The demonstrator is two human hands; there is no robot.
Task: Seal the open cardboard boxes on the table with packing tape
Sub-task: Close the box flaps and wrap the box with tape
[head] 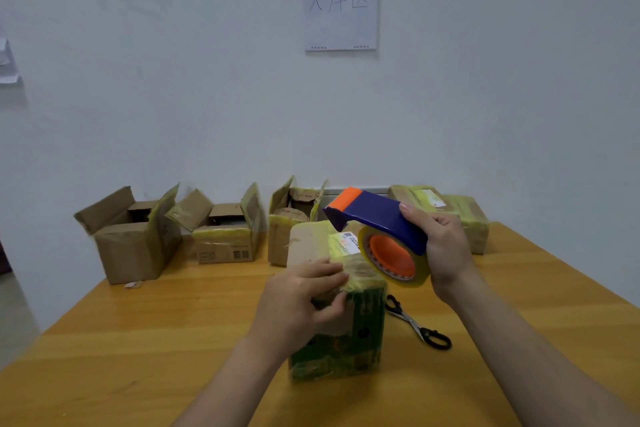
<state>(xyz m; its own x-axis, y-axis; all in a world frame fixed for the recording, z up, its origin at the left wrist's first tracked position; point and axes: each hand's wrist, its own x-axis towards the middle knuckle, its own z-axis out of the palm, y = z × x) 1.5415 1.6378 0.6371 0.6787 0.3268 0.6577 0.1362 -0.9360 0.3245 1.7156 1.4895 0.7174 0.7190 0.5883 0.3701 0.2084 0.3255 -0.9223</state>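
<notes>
A closed cardboard box [346, 347] with green print and yellowish tape stands on the wooden table [138, 340] in front of me. My left hand [304, 302] presses on its near top edge, fingers over the top and thumb against the front face. My right hand [440, 250] grips a blue and orange tape dispenser [377, 218] with a clear tape roll [394, 256], held just above the box's right top. Three open boxes stand at the back: left [131, 243], middle [225, 236], and one [294, 218] behind the box I hold.
Black scissors [419, 326] lie on the table right of the box. A taped, closed box [460, 215] sits at the back right against the white wall. A paper sign [341, 0] hangs on the wall. The table's left edge drops to the floor.
</notes>
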